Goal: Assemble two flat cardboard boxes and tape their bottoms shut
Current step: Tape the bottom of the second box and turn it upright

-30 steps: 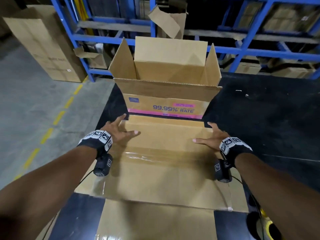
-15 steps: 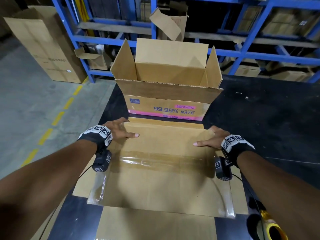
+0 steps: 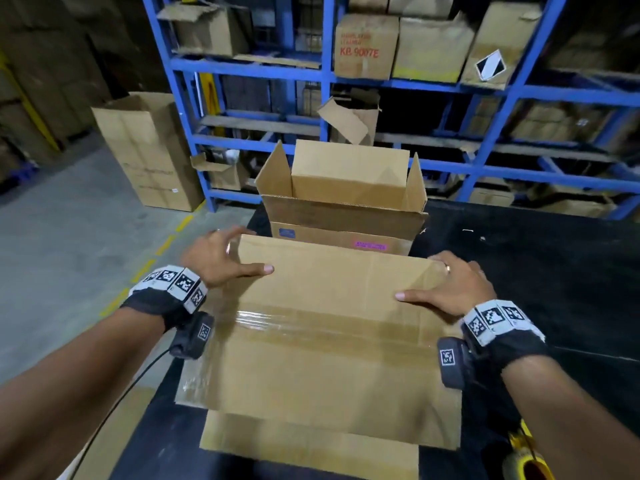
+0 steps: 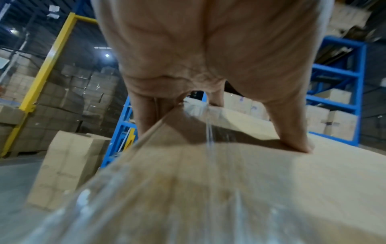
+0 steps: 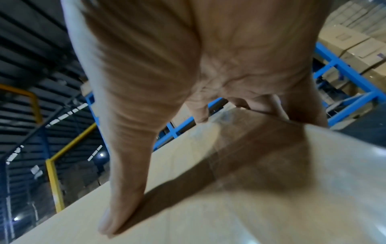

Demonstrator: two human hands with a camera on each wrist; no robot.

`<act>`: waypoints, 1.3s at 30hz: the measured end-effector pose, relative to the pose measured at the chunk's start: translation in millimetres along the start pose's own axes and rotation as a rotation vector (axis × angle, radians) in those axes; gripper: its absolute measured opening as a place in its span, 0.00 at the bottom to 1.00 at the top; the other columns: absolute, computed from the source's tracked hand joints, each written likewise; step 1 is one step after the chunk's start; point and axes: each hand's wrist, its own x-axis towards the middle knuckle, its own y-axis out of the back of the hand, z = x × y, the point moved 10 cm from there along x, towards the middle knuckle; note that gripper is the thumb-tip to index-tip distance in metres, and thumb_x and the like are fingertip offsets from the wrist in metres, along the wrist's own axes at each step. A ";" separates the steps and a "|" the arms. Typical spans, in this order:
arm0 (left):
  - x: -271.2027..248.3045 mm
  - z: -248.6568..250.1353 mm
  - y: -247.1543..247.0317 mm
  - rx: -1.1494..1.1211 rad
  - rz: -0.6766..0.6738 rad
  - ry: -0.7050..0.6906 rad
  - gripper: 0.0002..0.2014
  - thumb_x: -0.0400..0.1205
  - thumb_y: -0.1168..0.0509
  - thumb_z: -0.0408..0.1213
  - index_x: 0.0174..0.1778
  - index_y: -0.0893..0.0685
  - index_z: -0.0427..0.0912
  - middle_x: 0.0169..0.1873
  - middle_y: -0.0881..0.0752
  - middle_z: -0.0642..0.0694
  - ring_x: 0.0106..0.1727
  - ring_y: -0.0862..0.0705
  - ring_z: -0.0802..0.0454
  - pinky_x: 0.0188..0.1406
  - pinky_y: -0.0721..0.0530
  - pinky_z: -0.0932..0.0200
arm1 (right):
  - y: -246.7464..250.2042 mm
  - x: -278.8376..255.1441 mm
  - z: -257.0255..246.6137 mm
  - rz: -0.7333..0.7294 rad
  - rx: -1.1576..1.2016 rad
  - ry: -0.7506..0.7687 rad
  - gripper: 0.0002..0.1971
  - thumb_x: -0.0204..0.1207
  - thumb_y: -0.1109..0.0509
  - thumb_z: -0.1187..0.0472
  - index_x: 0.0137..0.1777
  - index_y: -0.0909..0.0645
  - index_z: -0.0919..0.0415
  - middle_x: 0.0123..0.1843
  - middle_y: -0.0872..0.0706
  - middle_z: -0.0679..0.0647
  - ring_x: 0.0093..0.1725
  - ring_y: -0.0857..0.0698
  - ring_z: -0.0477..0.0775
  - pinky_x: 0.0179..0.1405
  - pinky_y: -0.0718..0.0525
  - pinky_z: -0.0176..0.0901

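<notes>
1. Nearest, at the bench's [image 3: 554, 271] near edge, a flat sheet of cardboard [image 3: 311, 448] is lying under the taped box [image 3: 322, 358], and a yellow tape roll [image 3: 526, 462] is showing at the near right corner.
2. Next, the taped box is being gripped at its two far corners, sealed bottom up, a clear tape strip [image 3: 311, 322] running across its seam.
3. Specifically, the left hand [image 3: 218, 259] is clasped on the far-left corner, thumb on top and fingers curled over the edge.
4. Likewise, the right hand [image 3: 453, 285] is clasped on the far-right corner, thumb flat on top.
5. Beyond, the open box [image 3: 346, 209] is standing upright toward the bench's far edge, flaps raised.
6. Farthest, blue racking [image 3: 491, 133] is loaded with cartons.
</notes>
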 end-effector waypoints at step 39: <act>-162.8 -66.3 43.0 -0.078 0.114 -0.306 0.73 0.61 0.19 0.68 0.85 0.72 0.72 0.70 0.25 0.35 0.55 0.16 0.36 0.49 0.17 0.46 | -13.0 -220.4 -0.7 0.272 0.208 0.116 0.75 0.53 0.13 0.35 0.79 0.76 0.23 0.79 0.26 0.65 0.73 0.22 0.74 0.68 0.20 0.67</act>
